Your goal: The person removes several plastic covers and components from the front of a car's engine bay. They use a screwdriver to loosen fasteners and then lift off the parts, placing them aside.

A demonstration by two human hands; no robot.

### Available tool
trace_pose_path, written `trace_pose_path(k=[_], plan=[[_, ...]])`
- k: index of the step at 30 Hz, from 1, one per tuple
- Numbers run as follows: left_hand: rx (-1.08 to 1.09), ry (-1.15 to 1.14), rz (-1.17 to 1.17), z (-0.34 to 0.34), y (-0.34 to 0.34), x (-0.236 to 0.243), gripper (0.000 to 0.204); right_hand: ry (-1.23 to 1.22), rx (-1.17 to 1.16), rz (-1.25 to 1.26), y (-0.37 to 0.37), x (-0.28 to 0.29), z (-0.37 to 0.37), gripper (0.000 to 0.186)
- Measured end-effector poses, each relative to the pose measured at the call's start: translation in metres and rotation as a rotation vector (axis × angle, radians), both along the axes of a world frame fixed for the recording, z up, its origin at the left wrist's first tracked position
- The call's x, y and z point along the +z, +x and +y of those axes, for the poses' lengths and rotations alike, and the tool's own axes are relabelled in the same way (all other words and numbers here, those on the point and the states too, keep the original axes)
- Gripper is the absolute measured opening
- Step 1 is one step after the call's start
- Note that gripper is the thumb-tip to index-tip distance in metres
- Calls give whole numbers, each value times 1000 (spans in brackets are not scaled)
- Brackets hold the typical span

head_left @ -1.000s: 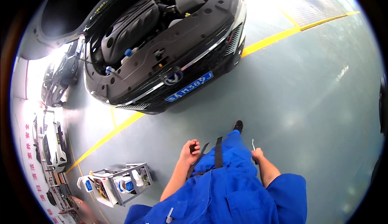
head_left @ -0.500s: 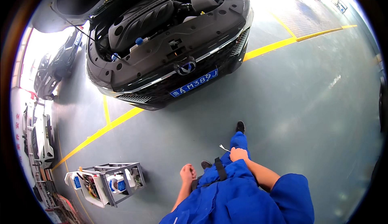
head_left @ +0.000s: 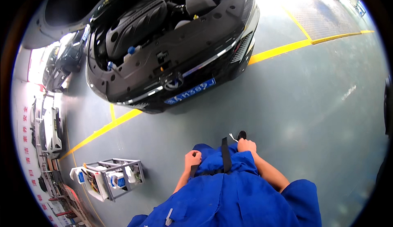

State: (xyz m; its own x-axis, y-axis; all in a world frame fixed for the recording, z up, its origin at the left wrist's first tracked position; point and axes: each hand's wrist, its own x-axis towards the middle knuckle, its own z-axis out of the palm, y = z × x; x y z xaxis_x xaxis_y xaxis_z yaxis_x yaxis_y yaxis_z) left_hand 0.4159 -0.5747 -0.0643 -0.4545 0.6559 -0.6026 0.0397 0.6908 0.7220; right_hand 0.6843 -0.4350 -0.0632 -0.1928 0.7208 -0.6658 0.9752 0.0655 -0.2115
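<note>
My right hand is closed at the front of my right thigh. From its fingers sticks out a thin, pale piece with a forked tip; its exact kind is too small to tell. On the other side my left hand hangs low with its fingers curled, and a small dark spot shows at them that I cannot make out. Both hands are well away from the dark car ahead, whose bonnet is raised over the engine cover. A blue cap shows in the engine bay.
A grey metal frame cart holding white and blue containers stands to my left. Yellow floor lines run past the car. Farther left are other cars and shelving along the wall. A metal floor plate lies at the far right.
My right leg, stretched forward before, now shows only its shoe beyond my hand. Both hands have risen slightly in view, still closed, the right one keeping the forked piece.
</note>
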Motion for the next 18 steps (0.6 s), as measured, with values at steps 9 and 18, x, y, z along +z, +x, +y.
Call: trace_pose_path(k=[9, 18], plan=[[-632, 549, 392, 299, 5, 89, 13, -74, -630, 231, 24, -34, 50, 25], [-801, 997, 987, 707, 92, 92, 17, -185, -1265, 257, -36, -134, 119, 27]])
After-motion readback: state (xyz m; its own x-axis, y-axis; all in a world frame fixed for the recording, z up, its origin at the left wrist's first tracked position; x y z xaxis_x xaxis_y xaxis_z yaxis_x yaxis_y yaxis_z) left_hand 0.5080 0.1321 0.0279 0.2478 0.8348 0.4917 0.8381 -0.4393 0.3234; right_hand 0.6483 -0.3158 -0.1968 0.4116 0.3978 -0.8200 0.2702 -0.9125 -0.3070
